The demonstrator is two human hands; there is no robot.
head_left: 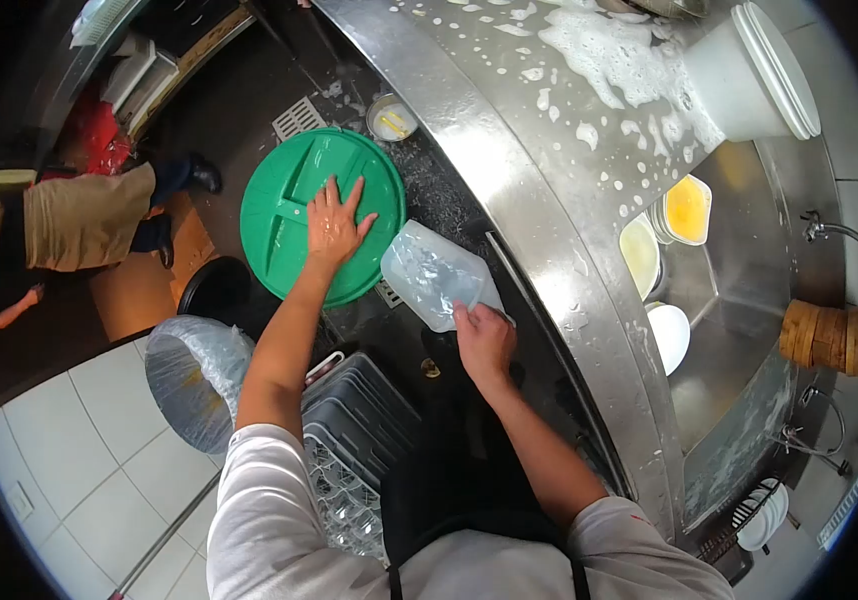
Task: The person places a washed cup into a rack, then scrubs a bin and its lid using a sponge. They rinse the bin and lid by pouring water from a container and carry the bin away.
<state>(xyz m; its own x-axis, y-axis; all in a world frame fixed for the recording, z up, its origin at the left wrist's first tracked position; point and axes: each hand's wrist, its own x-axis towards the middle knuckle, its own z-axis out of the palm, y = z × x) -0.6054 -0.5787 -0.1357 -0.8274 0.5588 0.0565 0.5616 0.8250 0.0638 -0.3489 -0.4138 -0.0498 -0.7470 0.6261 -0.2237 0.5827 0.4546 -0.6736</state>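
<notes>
My left hand [337, 228] lies with its fingers spread on a round green lid [279, 215], which has raised ribs and looks wet. To its right, my right hand [486, 340] grips the near edge of a clear plastic container [434, 270]. The container is tilted beside the lid's right edge, and its surface shines. What lies beneath the lid is mostly hidden.
On the right runs a steel counter [509, 130] with foam and a white bucket [739, 80]. The sink [739, 290] beyond holds containers. Stacked grey trays [359, 400] and a plastic-lined bin [189, 385] stand near me. A co-worker [89, 220] is at the left.
</notes>
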